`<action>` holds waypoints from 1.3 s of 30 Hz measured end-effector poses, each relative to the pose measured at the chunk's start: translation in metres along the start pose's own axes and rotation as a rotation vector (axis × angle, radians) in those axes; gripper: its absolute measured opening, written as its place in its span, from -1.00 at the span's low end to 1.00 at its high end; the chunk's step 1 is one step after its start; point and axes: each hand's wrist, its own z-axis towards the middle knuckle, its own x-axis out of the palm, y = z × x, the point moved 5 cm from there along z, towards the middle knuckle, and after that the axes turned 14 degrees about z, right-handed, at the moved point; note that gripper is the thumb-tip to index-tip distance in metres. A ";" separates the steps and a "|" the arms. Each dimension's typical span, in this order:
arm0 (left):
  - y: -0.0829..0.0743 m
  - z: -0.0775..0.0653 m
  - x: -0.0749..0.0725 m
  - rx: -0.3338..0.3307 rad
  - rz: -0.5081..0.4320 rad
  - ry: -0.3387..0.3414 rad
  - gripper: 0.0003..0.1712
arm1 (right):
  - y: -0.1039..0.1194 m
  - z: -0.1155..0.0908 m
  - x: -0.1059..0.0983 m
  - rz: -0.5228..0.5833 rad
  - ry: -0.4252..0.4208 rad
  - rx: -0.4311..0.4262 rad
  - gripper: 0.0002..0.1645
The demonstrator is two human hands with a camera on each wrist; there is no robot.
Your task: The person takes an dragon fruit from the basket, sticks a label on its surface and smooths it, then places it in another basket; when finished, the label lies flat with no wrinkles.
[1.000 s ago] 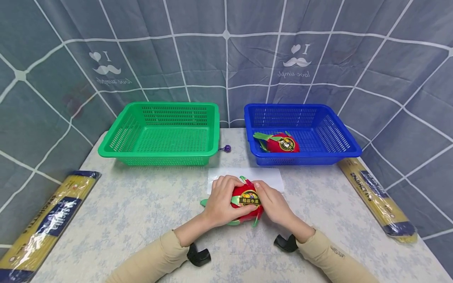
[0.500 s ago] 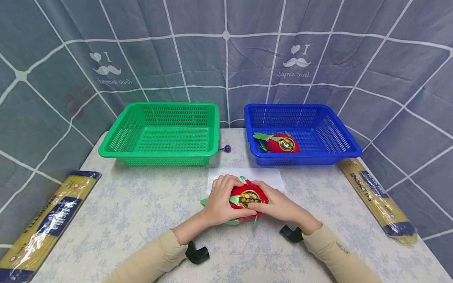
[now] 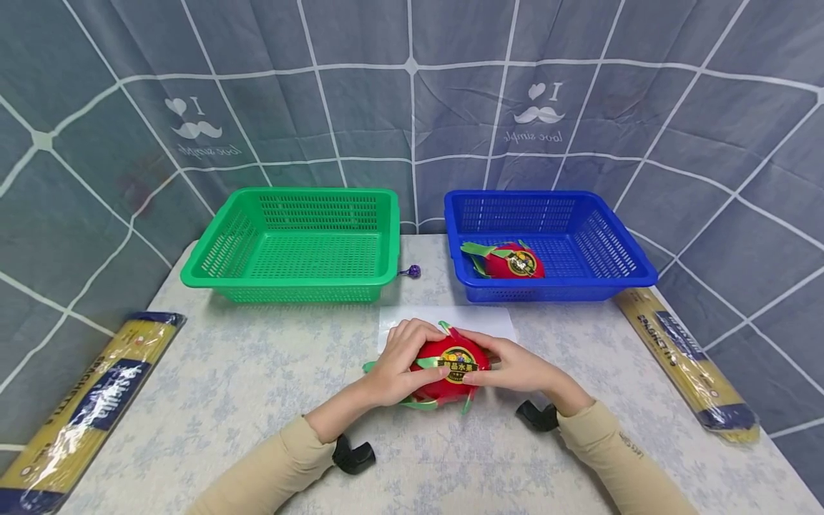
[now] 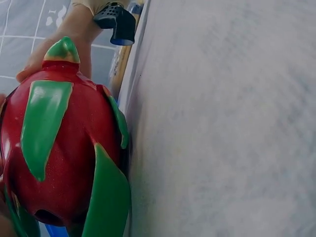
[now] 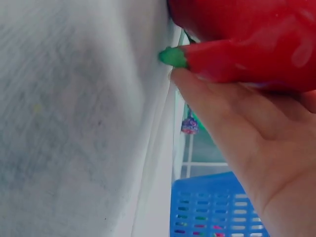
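Observation:
Both hands hold a red dragon fruit (image 3: 458,357) with green leaf tips and a round gold-and-black label, in front of me in the head view. My left hand (image 3: 393,368) curls over its left side, thumb across the front at the label. On the right side, my right hand (image 3: 515,368) wraps it with the thumb at the label's lower edge. The left wrist view shows the fruit's leafy end (image 4: 69,133) close up, a dark hollow at its bottom. In the right wrist view, the right hand (image 5: 266,143) presses against the red skin (image 5: 266,39) beside a green tip.
A white sheet (image 3: 450,315) lies partly behind the hands. Farther back stand a green basket (image 3: 290,293) and a blue basket (image 3: 553,293) holding another dragon fruit (image 3: 515,262). Between them lies a purple lollipop (image 3: 414,271). Spaghetti packs flank the left (image 3: 96,400) and right (image 3: 689,365).
My right hand has slid rightward around the fruit, its thumb coming round to the front. The left thumb has shifted up and left, leaving more of the label showing.

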 end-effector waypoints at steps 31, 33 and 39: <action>0.005 -0.001 0.001 0.017 0.117 -0.020 -0.37 | 0.009 0.001 0.007 -0.137 -0.154 -0.118 -0.29; 0.006 -0.001 0.001 0.008 0.109 -0.053 -0.38 | 0.009 0.002 0.009 -0.144 -0.194 -0.129 -0.31; 0.009 -0.001 0.004 -0.039 0.108 -0.164 -0.42 | 0.007 0.004 0.012 -0.130 -0.260 -0.124 -0.32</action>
